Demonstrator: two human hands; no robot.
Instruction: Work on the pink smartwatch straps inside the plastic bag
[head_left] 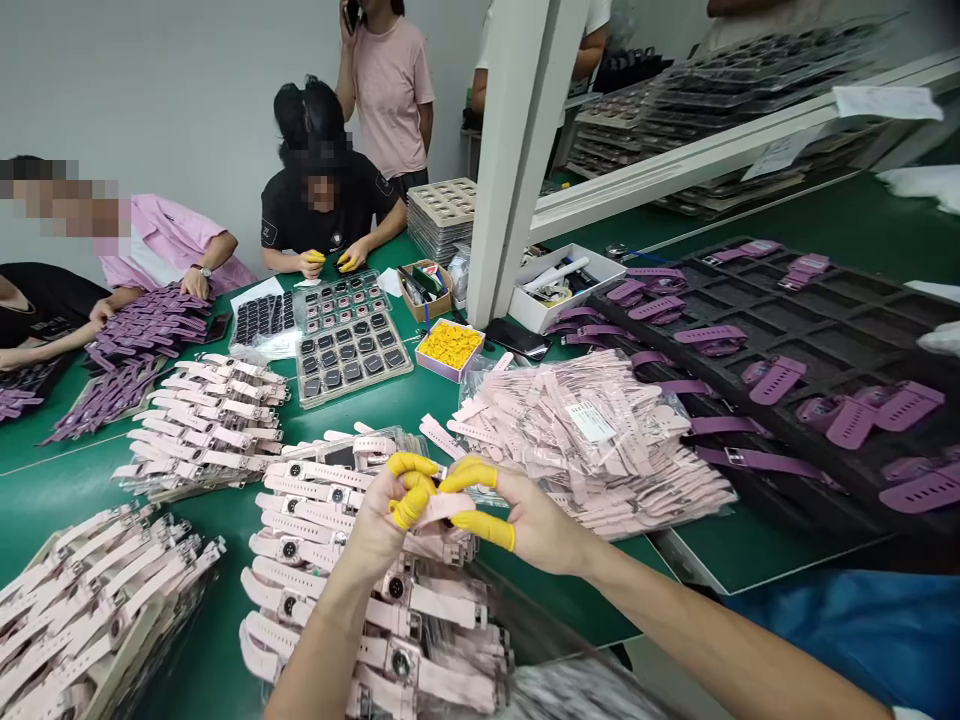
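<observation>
My left hand (pixel 394 505) and my right hand (pixel 525 510) meet in the middle of the view, with yellow finger cots on several fingertips. Between them they grip a pale pink watch strap (pixel 441 512). Whether a watch body is attached is hidden by my fingers. Just below lies a stacked tray of pink-strapped smartwatches (pixel 337 575), some with dark round sensor backs facing up. Right behind my right hand is a heap of loose pink straps (pixel 540 420) in clear plastic bags, with a white label on top.
More pink watch trays (pixel 97 610) are stacked at left. A black foam tray (pixel 810 340) with purple watches stands at right. Beyond are a box of yellow finger cots (pixel 450 345), a tray of dark watch faces (pixel 352 355), a white post (pixel 514 160) and co-workers across the table.
</observation>
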